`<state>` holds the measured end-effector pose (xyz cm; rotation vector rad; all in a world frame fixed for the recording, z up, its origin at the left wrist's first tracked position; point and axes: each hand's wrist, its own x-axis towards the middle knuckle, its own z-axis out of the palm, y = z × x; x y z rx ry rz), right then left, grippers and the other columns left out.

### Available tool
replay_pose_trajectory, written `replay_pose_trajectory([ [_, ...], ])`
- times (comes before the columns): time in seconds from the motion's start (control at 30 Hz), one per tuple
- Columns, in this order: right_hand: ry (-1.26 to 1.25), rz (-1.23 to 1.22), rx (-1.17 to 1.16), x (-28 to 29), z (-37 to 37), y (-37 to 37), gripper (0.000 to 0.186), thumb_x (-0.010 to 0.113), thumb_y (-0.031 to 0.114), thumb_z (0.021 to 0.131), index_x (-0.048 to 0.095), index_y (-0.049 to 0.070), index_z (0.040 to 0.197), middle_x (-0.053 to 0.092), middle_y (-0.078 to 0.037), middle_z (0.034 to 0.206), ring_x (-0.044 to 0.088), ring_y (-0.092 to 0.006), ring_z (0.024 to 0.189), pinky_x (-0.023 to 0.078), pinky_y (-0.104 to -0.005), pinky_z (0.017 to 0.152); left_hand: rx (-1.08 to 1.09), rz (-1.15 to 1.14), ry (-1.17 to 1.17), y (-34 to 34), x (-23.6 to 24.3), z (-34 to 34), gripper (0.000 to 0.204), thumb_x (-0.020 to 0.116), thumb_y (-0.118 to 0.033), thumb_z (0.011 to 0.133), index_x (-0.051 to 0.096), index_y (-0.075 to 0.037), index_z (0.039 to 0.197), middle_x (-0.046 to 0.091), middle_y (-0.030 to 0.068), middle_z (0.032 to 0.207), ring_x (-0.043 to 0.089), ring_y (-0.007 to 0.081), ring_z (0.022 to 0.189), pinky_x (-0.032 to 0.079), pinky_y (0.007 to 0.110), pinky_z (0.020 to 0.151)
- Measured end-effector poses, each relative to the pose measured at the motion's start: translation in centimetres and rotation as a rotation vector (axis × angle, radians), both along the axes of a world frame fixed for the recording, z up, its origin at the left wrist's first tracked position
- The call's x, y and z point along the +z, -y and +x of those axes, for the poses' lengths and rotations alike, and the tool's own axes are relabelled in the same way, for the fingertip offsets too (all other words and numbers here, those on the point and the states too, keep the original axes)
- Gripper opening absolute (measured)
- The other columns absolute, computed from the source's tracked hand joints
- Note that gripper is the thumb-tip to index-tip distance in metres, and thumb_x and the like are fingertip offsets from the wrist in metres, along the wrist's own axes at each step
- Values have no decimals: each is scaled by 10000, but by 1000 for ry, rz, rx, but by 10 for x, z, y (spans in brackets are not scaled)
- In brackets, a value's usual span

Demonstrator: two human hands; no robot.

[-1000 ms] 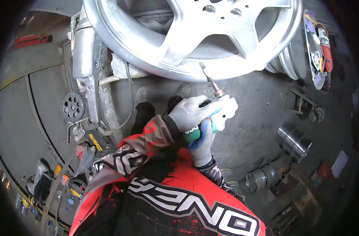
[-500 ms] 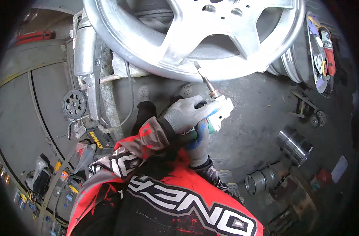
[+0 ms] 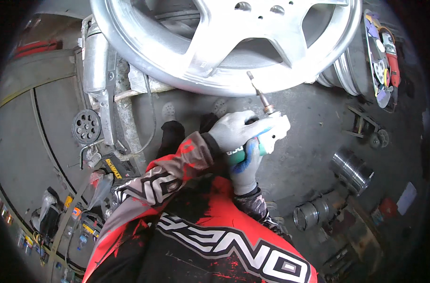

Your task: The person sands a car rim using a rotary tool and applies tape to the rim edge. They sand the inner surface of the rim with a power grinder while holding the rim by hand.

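A green-and-white angle grinder [image 3: 275,133] with a long metal shaft and a narrow bit [image 3: 258,88] is held in both gloved hands. My left hand [image 3: 234,131], in a grey glove, lies over the top of its white head, thumb side toward the shaft. My right hand [image 3: 248,168] wraps round the green body from below. The bit points away from me, its tip over the near rim of a large silver alloy wheel [image 3: 177,70]. Whether the tip touches the metal I cannot tell.
A metal cylinder on a bracket [image 3: 96,61] stands left of the wheel, with a hose [image 3: 153,118] hanging down. A red grinder [image 3: 392,66] lies by a tray of discs at the right. Shiny metal drums [image 3: 350,170] and a small wheeled frame [image 3: 363,122] sit on the floor.
Both hands and the grinder have moved to the right, the bit's tip sliding rightward along the wheel's near rim. The wheel and surroundings have shifted slightly left in view.
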<state>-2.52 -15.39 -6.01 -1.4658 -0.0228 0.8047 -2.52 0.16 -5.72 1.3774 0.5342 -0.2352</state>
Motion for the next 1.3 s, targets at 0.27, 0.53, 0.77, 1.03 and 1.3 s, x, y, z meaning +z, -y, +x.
replay_pose_trajectory([
  [0.27,-249,40,-40,4,-13,-7,522,419,401,1089,453,25,1449,553,-110,1367,558,-210,1238,461,-405,1057,86,-51,-123,-8,21,-15,448,626,-431,983,684,-2,1096,708,181,974,687,258,900,524,376,845],
  [0.53,-32,-21,-56,3,-2,-3,527,446,405,1074,453,42,1456,552,-111,1375,568,-232,1237,465,-414,1053,3,27,33,3,0,0,448,613,-430,991,679,11,1036,696,172,905,669,203,863,519,370,811],
  [0.77,-220,-7,138,-26,-31,17,581,499,442,1043,433,56,1473,539,-100,1388,548,-225,1262,449,-411,1068,189,-70,-194,-7,20,-33,582,623,-543,942,710,22,1054,717,167,889,683,219,839,528,360,812],
  [1.03,-216,91,-79,3,5,-3,513,424,373,1086,398,81,1507,510,-87,1442,529,-235,1310,436,-432,1103,40,-21,30,2,1,-1,418,605,-397,1010,665,16,1036,693,156,915,663,208,849,526,370,793],
  [1.3,-269,148,-243,7,4,-6,425,552,264,1033,501,31,1385,571,-96,1277,602,-185,1123,517,-369,942,14,31,-39,5,8,3,566,597,-540,967,685,15,1036,706,193,944,683,289,899,522,400,832],
])
